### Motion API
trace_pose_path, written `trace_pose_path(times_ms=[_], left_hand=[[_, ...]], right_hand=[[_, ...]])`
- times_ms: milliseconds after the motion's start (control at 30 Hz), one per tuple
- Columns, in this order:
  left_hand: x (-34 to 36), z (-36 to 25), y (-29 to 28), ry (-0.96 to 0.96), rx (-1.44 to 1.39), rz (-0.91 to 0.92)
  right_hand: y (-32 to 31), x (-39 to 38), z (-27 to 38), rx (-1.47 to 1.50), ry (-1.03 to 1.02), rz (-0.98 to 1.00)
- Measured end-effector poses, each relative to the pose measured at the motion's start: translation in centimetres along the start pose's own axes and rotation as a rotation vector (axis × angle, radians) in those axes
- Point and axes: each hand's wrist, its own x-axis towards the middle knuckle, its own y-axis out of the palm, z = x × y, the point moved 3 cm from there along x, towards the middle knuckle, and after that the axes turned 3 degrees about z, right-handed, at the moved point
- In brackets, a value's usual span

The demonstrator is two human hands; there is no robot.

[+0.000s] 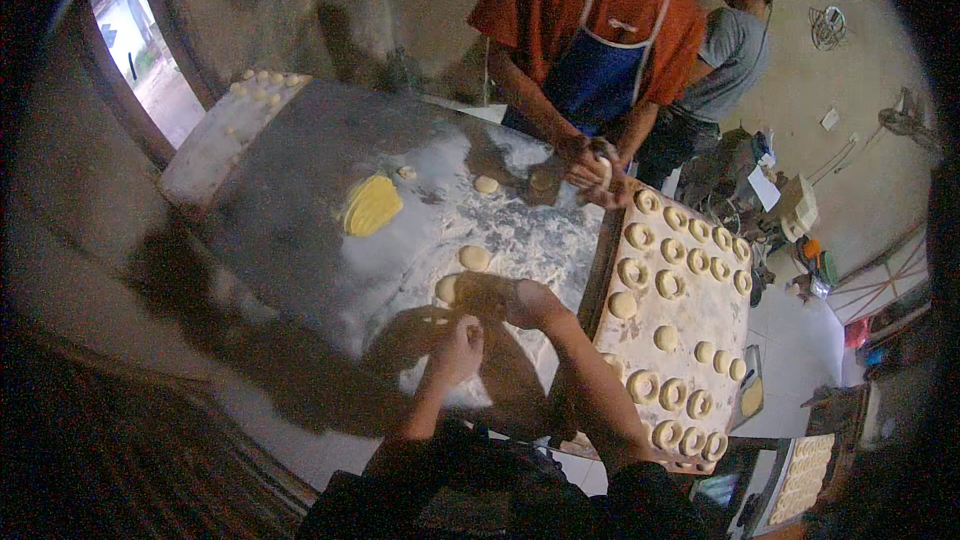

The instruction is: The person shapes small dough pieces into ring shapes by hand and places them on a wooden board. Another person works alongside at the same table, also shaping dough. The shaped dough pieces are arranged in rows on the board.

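Dough round (447, 288) is seen on the floured work table (290, 170), just beyond the wearer's two hands. The left hand (460, 348) is loosely curled, fingers drawn in; whether anything is held in it cannot be told. The fingers of the right hand (537, 304) are lost in shadow beside the round, so neither their spread nor any hold can be made out. A second dough round (474, 258) is set just past the first. To the right, dough rings (670, 285) and unpierced rounds are carried on a baking tray (695, 315). From this, shaping seems to be in hand; a round would next need to be gripped lightly and opened evenly at its centre, without tearing. Farther off, a ridged yellow slab (373, 206) is left on the table, and a dough piece (604, 171) is being worked in a co-worker's hands (585, 168).
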Motion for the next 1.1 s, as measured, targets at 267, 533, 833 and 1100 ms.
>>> trace_pose_path(times_ms=[267,533,833,1100], left_hand=[[0.8,-3.4,-2.1,0.001,-0.695,0.131],[0.9,-6.4,-5.3,0.172,-0.343,0.109],[2.2,-1.7,1.1,0.325,-0.948,0.131],[0.8,-11.9,6.6,0.389,-0.794,0.065]], right_hand=[[-2.5,-5.3,4.9,1.067,0.184,-0.151],[-0.8,-3.4,7.6,0.63,0.353,-0.577],[-1.1,-9.1,5.8,1.14,0.301,-0.523],[-3.7,-14.7,6.0,0.325,0.331,-0.622]])
